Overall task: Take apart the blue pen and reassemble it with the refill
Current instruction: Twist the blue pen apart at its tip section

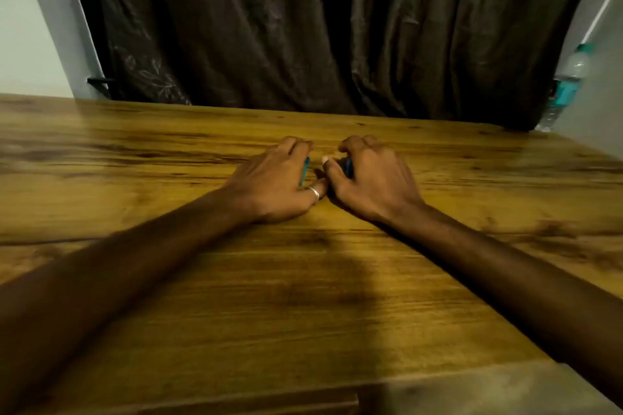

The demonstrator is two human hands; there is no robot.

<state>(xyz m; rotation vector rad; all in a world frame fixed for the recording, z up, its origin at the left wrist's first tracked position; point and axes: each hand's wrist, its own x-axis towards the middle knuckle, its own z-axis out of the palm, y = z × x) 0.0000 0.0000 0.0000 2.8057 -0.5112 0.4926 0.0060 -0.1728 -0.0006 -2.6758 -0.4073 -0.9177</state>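
We see both forearms flat on the table (168,152). Left hand (273,182) curls fingers around a blue pen piece (304,171); right hand (374,178) clasps a darker piece (348,168), thumbs nearly touching.

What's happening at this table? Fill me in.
A person works over a wooden table with both bare hands. The left hand holds a thin blue piece; the right hand closes on a darker blue piece. The pen appears to be in two parts. No refill is visible.
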